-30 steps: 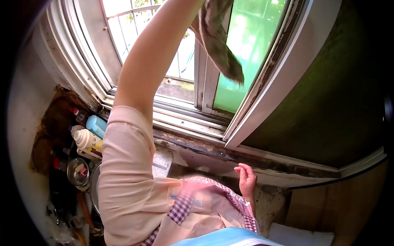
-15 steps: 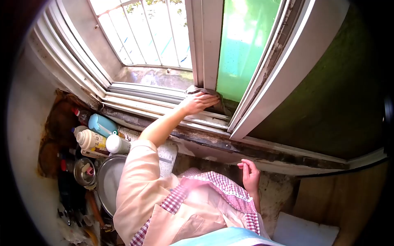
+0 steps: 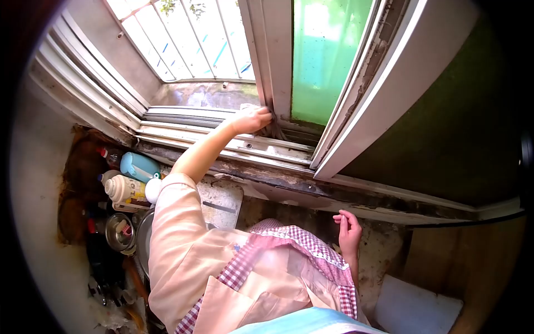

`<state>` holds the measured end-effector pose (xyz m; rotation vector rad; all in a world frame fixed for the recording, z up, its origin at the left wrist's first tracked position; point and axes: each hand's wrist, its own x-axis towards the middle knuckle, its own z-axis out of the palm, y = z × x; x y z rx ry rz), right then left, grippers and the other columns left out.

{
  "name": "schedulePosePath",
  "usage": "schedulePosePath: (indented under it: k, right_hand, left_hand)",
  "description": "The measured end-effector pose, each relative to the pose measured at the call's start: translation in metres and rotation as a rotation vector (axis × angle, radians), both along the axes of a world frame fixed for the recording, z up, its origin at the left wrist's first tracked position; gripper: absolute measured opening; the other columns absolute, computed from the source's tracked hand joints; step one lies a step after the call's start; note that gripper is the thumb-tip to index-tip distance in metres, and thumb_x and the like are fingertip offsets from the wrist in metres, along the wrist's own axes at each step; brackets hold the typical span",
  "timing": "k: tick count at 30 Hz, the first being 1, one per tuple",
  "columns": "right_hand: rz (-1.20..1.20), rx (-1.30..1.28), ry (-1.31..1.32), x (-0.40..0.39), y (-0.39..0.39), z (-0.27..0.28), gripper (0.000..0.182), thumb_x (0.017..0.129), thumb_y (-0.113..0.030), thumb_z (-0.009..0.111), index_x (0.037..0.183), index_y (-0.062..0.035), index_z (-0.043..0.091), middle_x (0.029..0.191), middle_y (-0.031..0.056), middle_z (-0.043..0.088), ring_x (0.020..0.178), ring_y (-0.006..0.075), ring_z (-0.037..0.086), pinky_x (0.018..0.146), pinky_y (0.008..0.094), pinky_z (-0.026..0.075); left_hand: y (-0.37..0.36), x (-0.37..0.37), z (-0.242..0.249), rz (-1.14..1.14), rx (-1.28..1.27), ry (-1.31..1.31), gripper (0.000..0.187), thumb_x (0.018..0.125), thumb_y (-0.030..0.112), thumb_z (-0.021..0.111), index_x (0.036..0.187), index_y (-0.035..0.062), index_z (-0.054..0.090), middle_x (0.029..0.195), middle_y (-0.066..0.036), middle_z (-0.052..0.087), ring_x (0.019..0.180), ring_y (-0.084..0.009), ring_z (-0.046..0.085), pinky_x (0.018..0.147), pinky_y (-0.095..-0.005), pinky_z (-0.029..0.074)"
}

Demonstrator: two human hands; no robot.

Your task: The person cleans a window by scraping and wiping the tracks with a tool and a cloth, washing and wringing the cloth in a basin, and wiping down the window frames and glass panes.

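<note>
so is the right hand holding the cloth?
No. The right hand hangs empty near the apron; the left hand presses the cloth into the window track.

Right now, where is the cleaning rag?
The rag is under the left hand, pressed into the window track at the foot of the sliding frame.

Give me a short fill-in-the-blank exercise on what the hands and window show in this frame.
1. The left hand presses a cloth against the window ____.
2. The right hand holds ____.
3. The glass pane is tinted ____.
4. The bottles stand below the sill on the person's ____ side.

Missing words: track; nothing; green; left
</note>
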<state>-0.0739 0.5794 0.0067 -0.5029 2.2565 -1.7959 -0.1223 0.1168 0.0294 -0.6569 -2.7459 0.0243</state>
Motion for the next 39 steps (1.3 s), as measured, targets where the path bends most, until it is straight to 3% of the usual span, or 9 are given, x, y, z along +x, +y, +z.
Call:
schedulePosePath:
  k: [4,8,13,21,27,28,31,33,39]
  right_hand:
    - [0.023,-0.003,0.018,-0.006,-0.008,0.003,0.016,0.092,-0.004,0.048,0.102,0.0021,0.060,0.083,0.0089,0.067,0.076,0.0141,0.063,0.071,0.0256,0.050]
    - [0.054,-0.023,-0.019,-0.010,-0.026,0.001,0.016,0.091,-0.003,0.049,0.100,0.0020,0.061,0.082,0.0096,0.067,0.074,0.0148,0.064,0.069,0.0259,0.050]
    - [0.173,0.009,-0.002,-0.009,-0.042,0.007,0.016,0.090,-0.003,0.050,0.101,0.0020,0.060,0.082,0.0112,0.067,0.073,0.0166,0.064,0.068,0.0270,0.051]
    - [0.054,0.006,-0.011,-0.005,-0.016,-0.005,0.016,0.091,-0.004,0.049,0.101,0.0017,0.060,0.083,0.0100,0.067,0.074,0.0149,0.063,0.068,0.0265,0.050]
    - [0.043,0.010,-0.016,0.003,-0.007,-0.006,0.016,0.091,-0.004,0.049,0.100,0.0023,0.060,0.082,0.0102,0.067,0.074,0.0150,0.063,0.069,0.0263,0.050]
    - [0.039,0.006,-0.009,-0.001,-0.010,-0.008,0.016,0.091,-0.004,0.049,0.100,0.0023,0.060,0.082,0.0102,0.067,0.074,0.0152,0.063,0.069,0.0263,0.050]
    - [0.045,0.010,-0.006,0.001,-0.013,-0.002,0.016,0.091,-0.004,0.049,0.100,0.0022,0.060,0.082,0.0103,0.067,0.074,0.0156,0.064,0.069,0.0264,0.050]
    - [0.090,0.012,0.010,0.001,-0.014,-0.002,0.016,0.091,-0.004,0.049,0.101,0.0026,0.060,0.083,0.0105,0.067,0.074,0.0157,0.064,0.069,0.0268,0.050]
    - [0.042,0.039,-0.040,0.010,0.002,-0.022,0.016,0.091,-0.005,0.049,0.100,0.0020,0.060,0.084,0.0104,0.067,0.075,0.0156,0.064,0.069,0.0268,0.051]
  left_hand:
    - [0.011,0.002,0.059,-0.217,-0.069,0.191,0.014,0.073,0.006,0.063,0.087,0.0052,0.062,0.081,-0.003,0.052,0.078,-0.0169,0.054,0.064,-0.0287,0.051]
    - [0.042,-0.002,0.124,-0.108,-0.104,0.615,0.023,0.067,0.009,0.063,0.089,0.0051,0.061,0.085,-0.002,0.049,0.079,-0.0162,0.052,0.065,-0.0279,0.052]
    - [0.052,-0.007,-0.012,-0.024,0.103,0.283,0.018,0.070,0.011,0.064,0.088,0.0077,0.066,0.086,-0.003,0.055,0.078,-0.0184,0.055,0.066,-0.0292,0.051]
    - [0.051,-0.002,0.057,-0.116,-0.013,0.472,0.016,0.067,0.010,0.063,0.083,0.0072,0.063,0.083,-0.002,0.051,0.077,-0.0179,0.053,0.064,-0.0262,0.051]
    - [0.036,-0.012,-0.013,0.080,-0.066,0.090,0.019,0.067,0.012,0.061,0.086,0.0093,0.064,0.086,-0.001,0.051,0.080,-0.0176,0.053,0.062,-0.0269,0.051]
    - [0.052,-0.008,0.038,-0.051,-0.045,0.373,0.020,0.068,0.012,0.060,0.087,0.0094,0.064,0.086,-0.001,0.052,0.080,-0.0175,0.054,0.061,-0.0272,0.051]
    - [0.064,-0.007,0.051,0.033,0.043,0.468,0.018,0.069,0.012,0.060,0.086,0.0092,0.063,0.087,-0.002,0.053,0.079,-0.0174,0.054,0.061,-0.0280,0.051]
    - [0.064,-0.003,-0.007,0.225,0.006,-0.024,0.021,0.069,0.012,0.059,0.089,0.0090,0.065,0.091,-0.002,0.055,0.086,-0.0189,0.054,0.066,-0.0298,0.051]
    - [0.117,-0.029,0.012,-0.086,0.194,0.143,0.027,0.072,0.009,0.056,0.098,0.0077,0.064,0.107,-0.005,0.055,0.100,-0.0231,0.053,0.079,-0.0313,0.051]
